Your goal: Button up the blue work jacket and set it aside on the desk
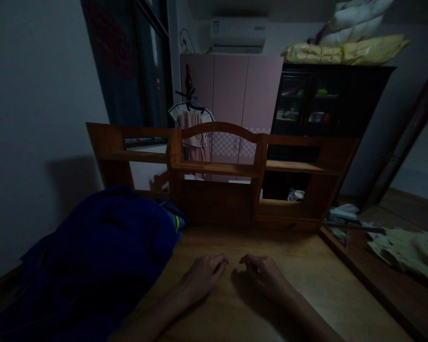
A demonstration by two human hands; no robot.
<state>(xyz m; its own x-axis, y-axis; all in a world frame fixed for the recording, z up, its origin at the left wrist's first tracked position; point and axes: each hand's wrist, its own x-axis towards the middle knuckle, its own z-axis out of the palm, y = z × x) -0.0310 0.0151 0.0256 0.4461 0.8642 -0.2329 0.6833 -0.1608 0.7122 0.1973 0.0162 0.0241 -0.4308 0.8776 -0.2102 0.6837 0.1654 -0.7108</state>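
Both of my hands are over the light wooden desktop (pixel 306 270), facing each other with a small gap between their fingertips. My left hand (pixel 205 273) has loosely bent fingers and nothing visible in it; its thumb stands slightly off the fingers. Mirroring it, my right hand (pixel 266 275) is also empty, with bent fingers and a space between thumb and forefinger. Dim light blurs the finer detail of the fingers. Left of my left hand lies a heaped dark blue cloth (pixel 103 237), partly over the desk.
A wooden shelf unit (pixel 217 167) rises along the desk's far edge. Behind it are a pink wardrobe (pixel 230 90), a dark cabinet (pixel 342 102) and hung clothes (pixel 194 126). Pale yellow cloth (pixel 410 251) lies on a lower brown surface at right. A wall stands at left.
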